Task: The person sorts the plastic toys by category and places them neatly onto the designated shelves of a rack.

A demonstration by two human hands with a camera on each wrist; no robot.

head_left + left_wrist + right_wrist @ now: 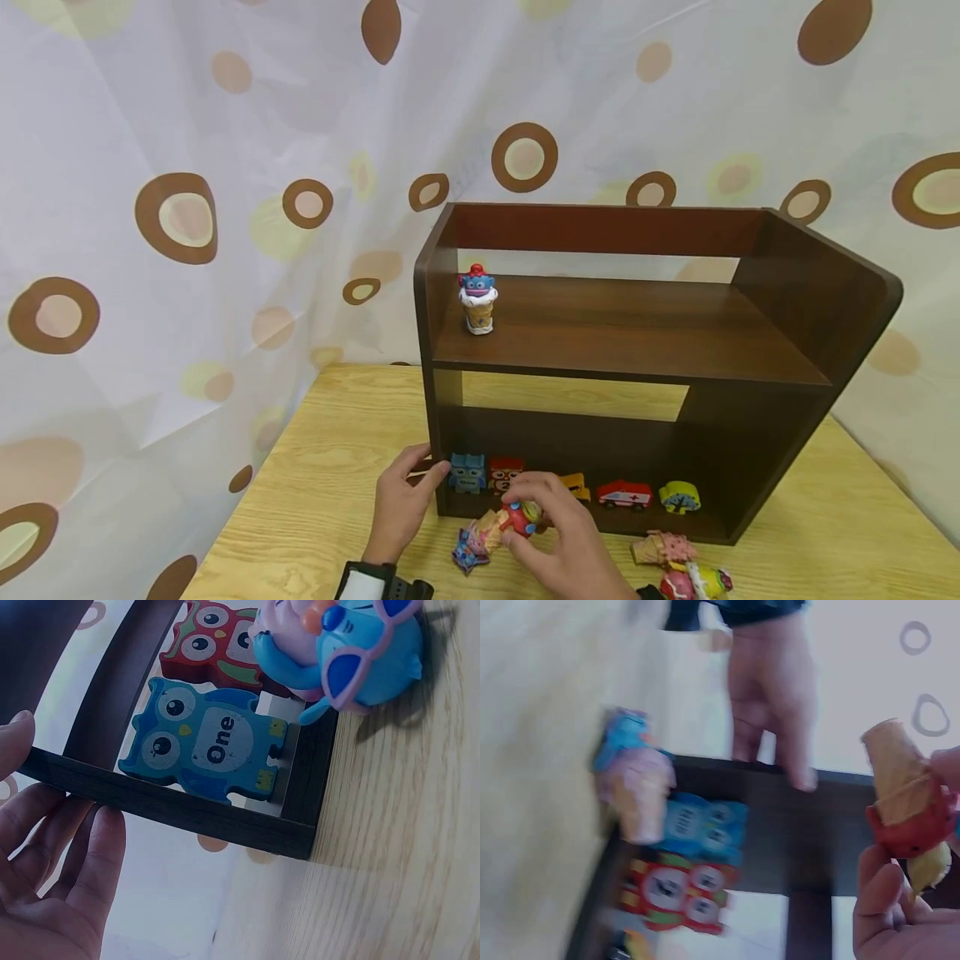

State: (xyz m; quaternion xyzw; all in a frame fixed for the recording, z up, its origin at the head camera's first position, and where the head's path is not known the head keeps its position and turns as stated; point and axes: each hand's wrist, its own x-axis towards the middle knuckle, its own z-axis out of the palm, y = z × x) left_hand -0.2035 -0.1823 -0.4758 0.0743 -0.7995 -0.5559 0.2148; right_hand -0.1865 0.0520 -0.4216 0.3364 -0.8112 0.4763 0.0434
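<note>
My left hand [399, 510] grips the lower left side panel of a dark brown wooden shelf [630, 350], thumb on one side and fingers on the other. In my right hand [566, 537] is an ice-cream-cone figurine [915, 817] with a red top and a tan cone, pinched between thumb and fingers in front of the lower shelf. Below it, a blue-and-pink cone figurine [471, 546] with sunglasses lies on the table. Close to my left hand stand a blue owl block [202, 742] marked "One" and a red owl block [507, 475].
A blue-headed cone figurine [477, 300] stands at the upper shelf's left end. Along the lower shelf are a yellow toy [576, 486], a red-and-white ambulance block [625, 494] and a tree block [679, 497]. More cone figurines [663, 548] lie on the table at front right.
</note>
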